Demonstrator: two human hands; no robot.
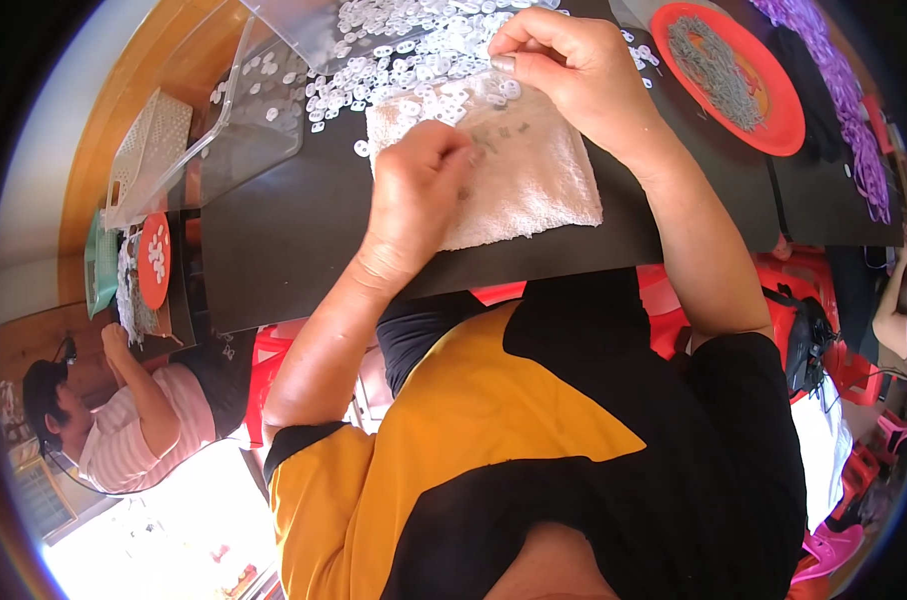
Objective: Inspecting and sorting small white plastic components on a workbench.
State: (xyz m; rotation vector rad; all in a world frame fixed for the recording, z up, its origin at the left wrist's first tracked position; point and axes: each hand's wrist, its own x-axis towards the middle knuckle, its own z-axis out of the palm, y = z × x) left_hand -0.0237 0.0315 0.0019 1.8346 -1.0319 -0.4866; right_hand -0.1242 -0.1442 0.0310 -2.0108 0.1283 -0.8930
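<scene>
My left hand [414,195] is closed over the left part of a pale towel [544,190] spread on the dark table. Its fingers are curled and slightly blurred, and whatever they hold is hidden. Thumb and forefinger of my right hand [579,80] pinch together above the towel's far edge, beside a heap of small white pieces with holes [414,75]. What lies in that pinch is too small to make out. Some white pieces rest on the towel's far left corner. Between my hands a few small grey bits [504,132] lie on the towel.
A clear plastic bin [259,165] with some white pieces stands at the left. On the right sits a red plate [786,125] of thin grey pieces, next to purple strands [844,110]. Another person [149,415] works at the far left by an orange-red dish [154,285].
</scene>
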